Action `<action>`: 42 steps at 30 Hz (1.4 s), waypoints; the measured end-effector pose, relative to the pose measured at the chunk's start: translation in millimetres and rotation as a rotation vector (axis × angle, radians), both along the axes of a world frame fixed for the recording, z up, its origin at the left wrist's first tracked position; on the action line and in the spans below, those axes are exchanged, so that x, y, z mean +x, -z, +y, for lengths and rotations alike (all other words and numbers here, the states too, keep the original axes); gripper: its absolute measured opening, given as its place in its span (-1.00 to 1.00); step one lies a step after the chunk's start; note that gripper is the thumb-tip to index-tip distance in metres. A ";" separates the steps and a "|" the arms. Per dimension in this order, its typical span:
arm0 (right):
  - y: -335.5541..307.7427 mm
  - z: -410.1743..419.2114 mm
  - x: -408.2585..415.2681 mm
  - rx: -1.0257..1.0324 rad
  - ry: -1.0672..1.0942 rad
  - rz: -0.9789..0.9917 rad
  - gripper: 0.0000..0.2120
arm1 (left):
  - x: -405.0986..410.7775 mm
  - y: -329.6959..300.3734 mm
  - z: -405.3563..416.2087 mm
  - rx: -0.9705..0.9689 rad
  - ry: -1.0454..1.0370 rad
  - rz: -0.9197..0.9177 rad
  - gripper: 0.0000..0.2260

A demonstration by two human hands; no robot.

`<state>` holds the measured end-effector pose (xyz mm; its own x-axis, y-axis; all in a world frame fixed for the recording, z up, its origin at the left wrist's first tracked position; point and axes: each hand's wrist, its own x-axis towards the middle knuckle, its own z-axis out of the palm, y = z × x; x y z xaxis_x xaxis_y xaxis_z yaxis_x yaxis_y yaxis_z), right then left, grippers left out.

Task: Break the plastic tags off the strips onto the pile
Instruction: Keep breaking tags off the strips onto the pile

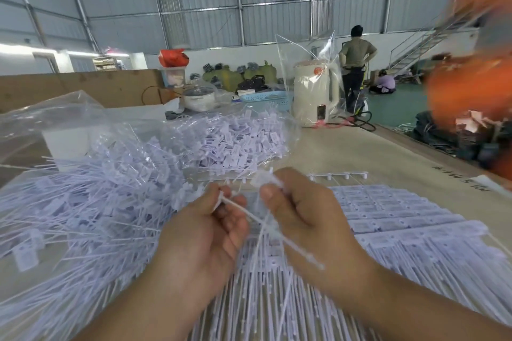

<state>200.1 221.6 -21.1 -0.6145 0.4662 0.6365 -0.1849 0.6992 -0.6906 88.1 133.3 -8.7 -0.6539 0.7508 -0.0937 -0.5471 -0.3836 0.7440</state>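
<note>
Plastic tags (pixel 266 188) on thin white stems are pinched between both hands above the near middle of the tabletop (pixel 374 152). The left hand (pixel 205 232) has its fingers curled round a thin white stem that runs across to the other hand, thumb and forefinger closed on its end. The right hand (pixel 302 219) is also curled, its thumb pressing a small white tag against the forefinger, with several loose stems hanging down past the palm. The hands sit just beside each other, nearly touching.

Under and right of the hands the uncut strips (pixel 401 219) lie in flat overlapping rows along the near right part of the tabletop, their tags side by side and their stems running toward the near edge. One bare white runner (pixel 338 175) lies just beyond them.

The pile (pixel 83 216) of loose tags fills the near left part of the tabletop and spreads back toward its middle, partly inside a clear plastic bag (pixel 55 124).

Toward the far edge stand a cream kettle (pixel 315 94) wrapped in clear film, a blue basket (pixel 264 99) and a lidded pot (pixel 199 97). Beyond the table a person (pixel 356 63) stands facing away. A blurred orange shape (pixel 471 86) fills the right side.
</note>
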 end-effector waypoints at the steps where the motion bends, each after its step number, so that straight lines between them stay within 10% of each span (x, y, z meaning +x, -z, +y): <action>1: -0.9 3.4 0.9 -0.053 -0.007 0.027 -0.73 | -6.3 0.0 -1.1 0.008 -0.040 -0.008 -0.73; 6: 0.7 4.6 6.4 -0.012 -0.223 -0.161 -0.91 | -11.5 2.0 -6.1 -0.198 0.095 0.529 -0.81; 9: 4.1 3.7 6.3 0.058 -0.204 -0.256 -0.63 | -7.5 1.0 -9.2 -0.252 0.132 0.777 -0.79; 19: 0.8 8.0 8.4 0.097 -0.256 -0.376 -0.55 | -7.5 2.7 -12.5 -0.299 0.227 1.010 -0.75; 35: -16.6 21.1 22.9 0.165 -0.223 -0.513 -0.77 | -10.1 5.9 -10.9 -0.265 0.237 0.986 -0.79; 42: -16.0 2.5 16.4 0.312 0.114 -0.403 -0.67 | 4.2 2.8 -4.3 -0.134 0.059 0.664 -0.82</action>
<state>216.5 224.0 -5.1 -0.7956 0.3709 0.4790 0.1425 0.8831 -0.4471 92.3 129.0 -11.6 -0.5634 0.7967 0.2190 0.0249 -0.2486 0.9683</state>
